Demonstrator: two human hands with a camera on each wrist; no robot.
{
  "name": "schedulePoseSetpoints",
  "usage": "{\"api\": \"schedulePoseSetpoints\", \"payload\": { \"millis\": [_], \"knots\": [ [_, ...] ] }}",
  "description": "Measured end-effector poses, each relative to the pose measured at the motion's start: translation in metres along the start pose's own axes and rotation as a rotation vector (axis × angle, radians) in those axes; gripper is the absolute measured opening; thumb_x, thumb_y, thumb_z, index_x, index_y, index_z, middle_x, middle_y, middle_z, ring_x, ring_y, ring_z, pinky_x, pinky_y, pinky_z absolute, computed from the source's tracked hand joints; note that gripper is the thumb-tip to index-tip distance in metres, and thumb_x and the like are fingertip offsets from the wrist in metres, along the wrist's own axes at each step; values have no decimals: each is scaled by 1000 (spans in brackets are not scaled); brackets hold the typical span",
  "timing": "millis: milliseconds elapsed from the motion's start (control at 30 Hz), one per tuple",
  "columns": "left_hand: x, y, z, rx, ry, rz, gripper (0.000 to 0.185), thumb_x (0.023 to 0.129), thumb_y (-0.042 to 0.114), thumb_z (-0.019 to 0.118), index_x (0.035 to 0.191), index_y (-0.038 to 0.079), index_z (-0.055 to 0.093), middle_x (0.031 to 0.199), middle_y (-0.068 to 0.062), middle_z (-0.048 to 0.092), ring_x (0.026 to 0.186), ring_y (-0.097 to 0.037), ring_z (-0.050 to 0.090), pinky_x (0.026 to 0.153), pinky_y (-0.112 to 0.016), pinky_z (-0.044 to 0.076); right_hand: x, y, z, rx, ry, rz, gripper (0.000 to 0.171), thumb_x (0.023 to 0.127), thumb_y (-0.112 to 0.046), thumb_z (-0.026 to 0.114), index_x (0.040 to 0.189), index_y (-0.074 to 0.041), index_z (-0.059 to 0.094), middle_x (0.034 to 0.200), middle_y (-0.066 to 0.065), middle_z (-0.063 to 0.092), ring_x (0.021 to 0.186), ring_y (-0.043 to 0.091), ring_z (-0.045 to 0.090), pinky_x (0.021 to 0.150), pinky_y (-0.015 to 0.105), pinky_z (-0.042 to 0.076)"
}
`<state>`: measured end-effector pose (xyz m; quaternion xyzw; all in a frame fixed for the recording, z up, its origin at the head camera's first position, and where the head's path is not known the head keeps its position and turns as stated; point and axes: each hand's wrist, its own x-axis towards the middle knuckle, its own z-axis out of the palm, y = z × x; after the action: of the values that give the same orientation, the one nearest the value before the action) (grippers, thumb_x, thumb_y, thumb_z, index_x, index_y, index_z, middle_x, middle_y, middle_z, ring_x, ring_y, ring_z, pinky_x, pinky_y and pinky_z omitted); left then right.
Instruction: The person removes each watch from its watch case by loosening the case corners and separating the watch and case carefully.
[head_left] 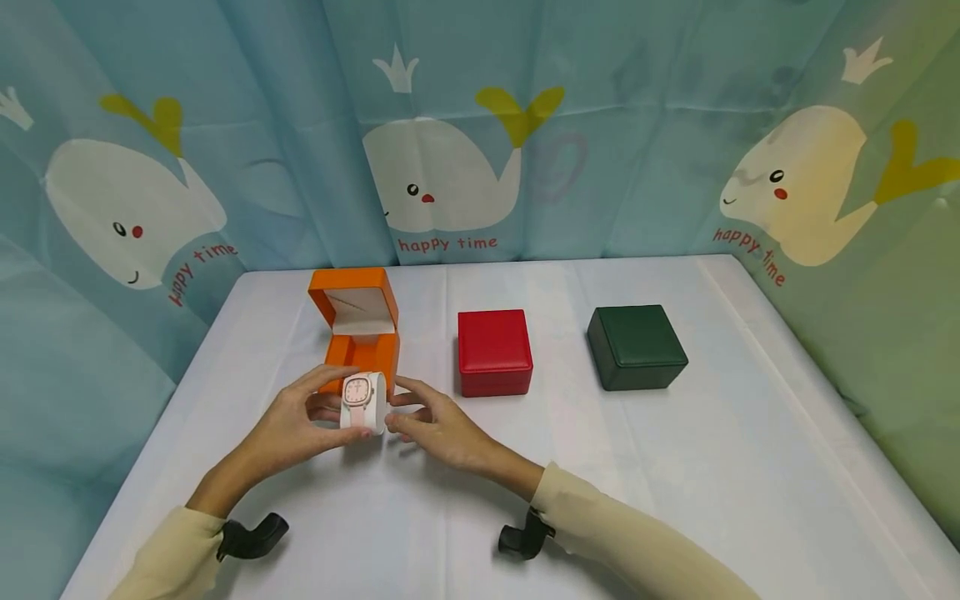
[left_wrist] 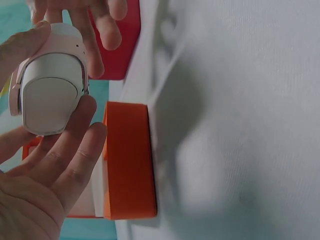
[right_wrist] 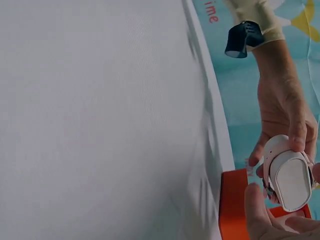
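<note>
A: Item one: pink watch (head_left: 357, 392) strapped round a white cushion (head_left: 372, 406). Where do we log it?

B: In the air just in front of the open orange box (head_left: 358, 340), above the bench (head_left: 675, 467). We see the left hand (head_left: 300, 421) with thumb over the top and fingers (left_wrist: 75, 150) curled under the cushion; the right hand (head_left: 438, 425) pinches its other side with fingertips.

A: Risk entry?

B: We judge the hold light, on the tips only. The cushion looks smooth and rounded, so a small squeeze off centre could make it turn or slip and drop onto the bench or the box rim.

A: Anything else?

B: The strap could slide off the cushion if a finger drags on it. The lid stands upright close behind; a knock from a knuckle might tip it shut or shove the box.

A: Neighbours?

B: Red box (head_left: 494, 352) and green box (head_left: 636, 347), both closed, well to the right; we rate them out of harm's way.
</note>
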<state>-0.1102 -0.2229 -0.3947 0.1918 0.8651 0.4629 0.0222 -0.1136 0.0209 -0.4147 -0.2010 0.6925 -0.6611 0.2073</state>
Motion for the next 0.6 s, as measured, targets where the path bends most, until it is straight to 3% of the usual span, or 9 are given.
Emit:
{"api": "schedulePoseSetpoints", "payload": {
  "millis": [167, 467, 600],
  "knots": [
    [-4, 3, 5, -25, -24, 5, 82, 75, 16, 93, 143, -1, 51, 128, -13, 56, 94, -21, 68, 82, -28, 57, -3, -1, 1, 96, -17, 28, 63, 101, -17, 61, 156, -2, 35, 129, 14, 60, 103, 34, 69, 85, 36, 58],
    [-12, 2, 20, -54, -25, 89, 74, 74, 14, 93, 138, 3, 57, 123, -8, 59, 89, -17, 66, 81, -29, 57, -11, 4, 2, 148, -34, 55, 65, 97, -10, 68, 155, -5, 39, 113, 10, 60, 91, 21, 70, 81, 38, 59],
    [-15, 2, 25, -41, -30, 80, 76, 74, 17, 94, 139, 9, 57, 123, -4, 57, 92, -18, 66, 84, -29, 57, -13, 6, 2, 155, -33, 55, 65, 95, -7, 70, 154, -6, 42, 110, 9, 60, 88, 20, 70, 80, 39, 59]
  ]
}}
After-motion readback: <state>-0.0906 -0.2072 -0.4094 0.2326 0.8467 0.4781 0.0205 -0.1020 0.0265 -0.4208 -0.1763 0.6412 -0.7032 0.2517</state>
